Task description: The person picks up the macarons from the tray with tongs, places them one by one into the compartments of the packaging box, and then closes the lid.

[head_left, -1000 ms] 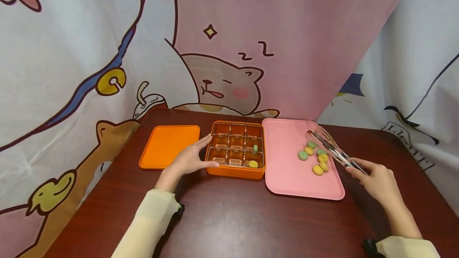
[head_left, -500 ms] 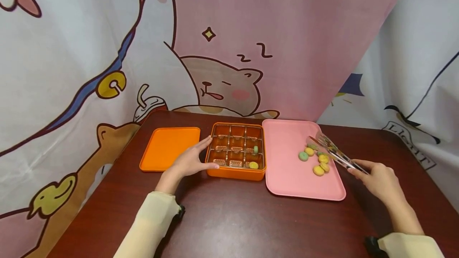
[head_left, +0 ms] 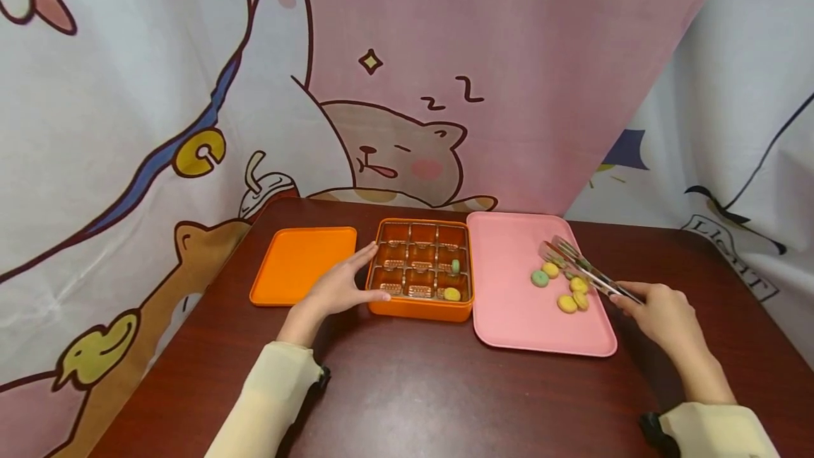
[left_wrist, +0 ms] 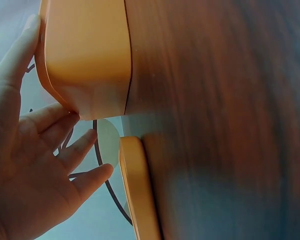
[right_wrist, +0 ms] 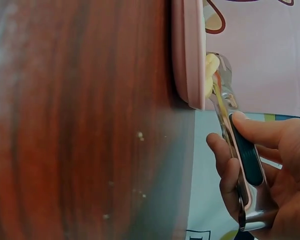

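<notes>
In the head view my left hand [head_left: 337, 287] rests at the left front corner of an orange box [head_left: 420, 308], thumb along its front. The left wrist view has the fingertips right at the box's corner, the fingers fairly straight. A clear insert splits the box into several compartments; a green cookie [head_left: 455, 266] stands on edge in one and a yellow cookie [head_left: 452, 294] lies in another. My right hand [head_left: 661, 313] grips metal tongs [right_wrist: 247, 155] with dark grips. Their tips hang over the far group of small cookies, overlapping a green one. Yellow cookies [head_left: 568, 303] lie nearer.
The cookies lie on a pink tray [head_left: 509, 316] right beside the box. An orange lid [head_left: 304, 263] lies flat to the left. A printed curtain [head_left: 521, 90] hangs behind the dark wooden table [head_left: 413, 387]. Crumbs [right_wrist: 141, 136] dot the table in the right wrist view.
The tongs have come down and slightly left toward the far cookies, and the gap between their tips looks narrower. My left hand stays at the box.
</notes>
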The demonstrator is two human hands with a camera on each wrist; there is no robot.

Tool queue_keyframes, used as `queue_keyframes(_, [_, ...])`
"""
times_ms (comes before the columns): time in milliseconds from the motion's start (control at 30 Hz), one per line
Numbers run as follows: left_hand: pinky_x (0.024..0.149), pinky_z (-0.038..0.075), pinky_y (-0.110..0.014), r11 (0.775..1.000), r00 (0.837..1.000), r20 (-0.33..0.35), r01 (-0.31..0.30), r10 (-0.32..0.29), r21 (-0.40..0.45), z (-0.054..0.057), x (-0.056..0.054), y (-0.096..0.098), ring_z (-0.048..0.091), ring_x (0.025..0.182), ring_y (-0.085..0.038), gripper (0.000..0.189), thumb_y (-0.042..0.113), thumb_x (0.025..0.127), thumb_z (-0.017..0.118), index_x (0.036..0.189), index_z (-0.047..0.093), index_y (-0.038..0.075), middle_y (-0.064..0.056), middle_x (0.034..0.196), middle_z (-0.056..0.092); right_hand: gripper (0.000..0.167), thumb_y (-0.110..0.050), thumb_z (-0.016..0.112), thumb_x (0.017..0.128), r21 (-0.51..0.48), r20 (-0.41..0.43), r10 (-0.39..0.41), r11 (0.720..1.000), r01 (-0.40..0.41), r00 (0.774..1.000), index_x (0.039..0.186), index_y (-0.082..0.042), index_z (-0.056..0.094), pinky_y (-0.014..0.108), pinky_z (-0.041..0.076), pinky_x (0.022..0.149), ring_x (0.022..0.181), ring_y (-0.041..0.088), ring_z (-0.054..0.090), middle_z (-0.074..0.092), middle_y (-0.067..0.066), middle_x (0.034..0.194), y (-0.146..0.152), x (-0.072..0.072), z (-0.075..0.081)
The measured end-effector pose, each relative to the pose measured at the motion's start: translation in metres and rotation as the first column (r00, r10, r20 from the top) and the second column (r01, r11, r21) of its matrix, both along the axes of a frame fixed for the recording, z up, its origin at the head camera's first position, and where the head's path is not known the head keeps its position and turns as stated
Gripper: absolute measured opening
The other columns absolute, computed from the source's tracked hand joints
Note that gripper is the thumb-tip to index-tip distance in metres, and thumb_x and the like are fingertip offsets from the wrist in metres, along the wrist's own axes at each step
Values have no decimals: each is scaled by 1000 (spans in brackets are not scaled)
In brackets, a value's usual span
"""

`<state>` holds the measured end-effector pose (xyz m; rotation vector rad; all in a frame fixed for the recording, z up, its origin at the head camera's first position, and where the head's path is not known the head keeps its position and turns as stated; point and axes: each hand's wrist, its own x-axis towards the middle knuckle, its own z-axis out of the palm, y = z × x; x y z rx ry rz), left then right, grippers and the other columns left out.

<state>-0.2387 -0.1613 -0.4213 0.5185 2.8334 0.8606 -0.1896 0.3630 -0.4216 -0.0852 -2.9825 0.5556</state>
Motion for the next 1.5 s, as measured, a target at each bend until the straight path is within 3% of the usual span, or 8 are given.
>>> queue_keyframes(233, [116,34,-58,1000,1000,5,-1,1,-5,-1,0,0,33,149,-35,103,58,80,76,160,25,19,1,168,20,44,-26,71,93,-13,-46,-12,1000,12,999,124,4,66,30,28,53,67,25,50,70,13,76,-3,3,-4])
queue_keyframes(600, [116,34,-57,1000,1000,1,-4,4,-10,1,-2,1,33,150,-34,103,59,79,76,160,25,19,2,168,20,39,-24,66,96,-52,-71,6,999,-10,997,123,5,66,27,35,52,63,13,54,73,9,74,-10,2,1])
queue_keyframes(833, [116,35,-58,1000,1000,-1,-5,5,-14,-1,0,1,34,149,-35,103,60,79,76,159,26,19,1,167,21,45,-29,67,96,-61,-64,6,998,-10,998,125,5,65,26,34,50,61,13,51,71,9,72,-15,2,3])
queue_keyframes(1200, [116,34,-58,1000,1000,-2,-6,6,-6,-1,0,0,34,149,-35,103,61,79,75,160,26,20,2,168,20,43,-28,68,95,-56,-124,23,998,-30,992,124,3,67,28,33,53,65,18,51,70,9,70,-29,-3,14])
queue_keyframes(1500, [116,34,-58,1000,1000,-5,-1,1,-8,1,1,0,34,148,-35,102,60,79,76,159,27,20,1,167,21,42,-23,69,94,-72,-140,45,996,-55,989,124,5,66,25,37,51,64,17,56,73,17,79,-41,-6,18])
